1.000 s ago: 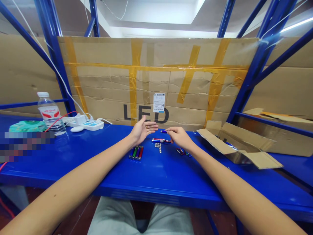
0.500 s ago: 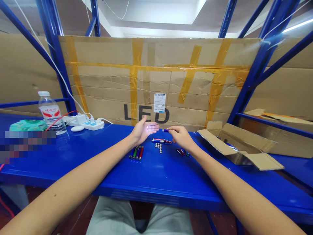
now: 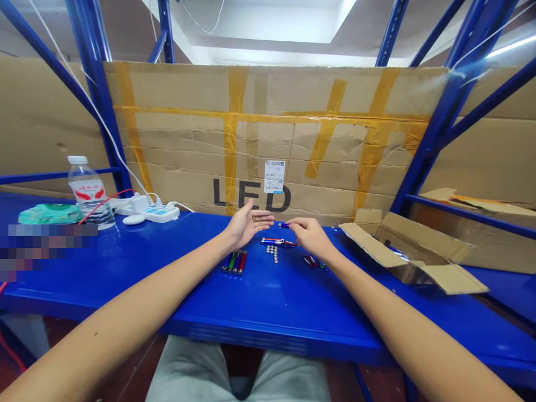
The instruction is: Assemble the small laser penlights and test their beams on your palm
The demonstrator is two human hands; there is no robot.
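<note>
My right hand (image 3: pixel 310 237) pinches a small blue-purple metal tube (image 3: pixel 283 225) between thumb and fingertips, holding it just above the blue shelf top. My left hand (image 3: pixel 248 224) is open and palm up, its fingertips close to that tube but not touching it. Below the hands lies a metal pen-style mini flashlight (image 3: pixel 278 242), and near it stands a small column of button cells (image 3: pixel 273 253). Several coloured mini flashlights (image 3: pixel 234 262) lie side by side to the left. A small heap of coloured key clips (image 3: pixel 314 261) sits under my right wrist.
An open cardboard box (image 3: pixel 408 251) stands at the right on the blue steel shelf (image 3: pixel 188 296). At the left are a water bottle (image 3: pixel 89 195), wet wipes (image 3: pixel 50 214), a white mouse (image 3: pixel 134 219) and a power strip (image 3: pixel 157 214). Taped cardboard (image 3: pixel 268 139) forms the back.
The head view has drifted slightly. Both hands keep nearly the same pose, and the right hand still pinches the small tube.
</note>
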